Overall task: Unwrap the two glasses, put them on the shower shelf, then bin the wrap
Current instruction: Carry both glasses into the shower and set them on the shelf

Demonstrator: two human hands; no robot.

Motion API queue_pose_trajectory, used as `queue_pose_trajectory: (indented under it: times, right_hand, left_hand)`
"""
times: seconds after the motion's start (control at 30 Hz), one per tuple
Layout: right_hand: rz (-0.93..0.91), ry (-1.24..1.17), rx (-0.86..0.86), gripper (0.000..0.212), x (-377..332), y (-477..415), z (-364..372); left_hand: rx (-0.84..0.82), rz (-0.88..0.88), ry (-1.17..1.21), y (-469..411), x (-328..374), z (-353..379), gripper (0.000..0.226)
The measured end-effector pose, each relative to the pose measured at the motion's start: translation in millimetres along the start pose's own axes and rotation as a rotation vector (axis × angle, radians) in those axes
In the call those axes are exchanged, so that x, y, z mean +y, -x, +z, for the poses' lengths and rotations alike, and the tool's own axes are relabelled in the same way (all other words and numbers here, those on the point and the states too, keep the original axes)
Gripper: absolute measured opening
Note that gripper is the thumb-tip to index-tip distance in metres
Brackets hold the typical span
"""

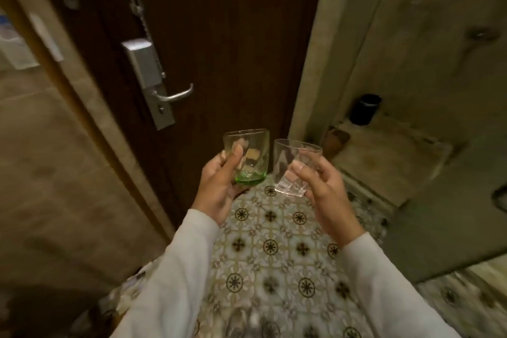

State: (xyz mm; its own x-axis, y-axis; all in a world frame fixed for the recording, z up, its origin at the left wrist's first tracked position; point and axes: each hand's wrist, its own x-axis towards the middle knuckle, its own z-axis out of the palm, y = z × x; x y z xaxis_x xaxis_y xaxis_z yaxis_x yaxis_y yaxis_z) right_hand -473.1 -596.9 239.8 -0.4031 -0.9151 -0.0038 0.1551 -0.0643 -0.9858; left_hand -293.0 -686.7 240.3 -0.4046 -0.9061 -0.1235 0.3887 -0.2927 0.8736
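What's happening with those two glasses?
A person is holding one glass in each hand in front of a dark wooden door. The left hand grips the green-bottomed glass, the right hand the clear glass. Both look bare, with no wrap showing. Neither stands on the ledge to the right yet.

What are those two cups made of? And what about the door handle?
Both cups look like glass: you can see right through them. The green-based glass is in the left hand, the clear glass in the right hand. The door handle looks like metal, silvery-grey with a dull shine.
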Motion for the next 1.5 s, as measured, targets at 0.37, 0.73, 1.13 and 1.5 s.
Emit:
queue_pose_trajectory:
  times: [0.37, 0.73, 1.13, 1.5]
  right_hand:
    - [-0.084, -0.033, 0.373, 0.048, -30.2, -83.9, -38.4]
    - [-0.072, -0.025, 0.616, 0.056, -16.4, -143.7, -143.2]
    - [-0.055, -0.095, 0.694, 0.066, -37.9, -251.7, -319.0]
    - [-0.062, -0.135, 0.715, 0.069, -57.3, -364.9, -443.4]
  left_hand:
    - [-0.372, -0.161, -0.084, -139.7, -0.5, 57.2, 0.055]
    - [-0.48, -0.295, -0.1, -239.3, -58.1, 143.7, 0.058]
    - [-0.56, -0.316, -0.164, -366.2, -139.9, 313.8, 0.068]
    - [-0.561, -0.34, -0.191, -488.1, -192.6, 437.2, 0.06]
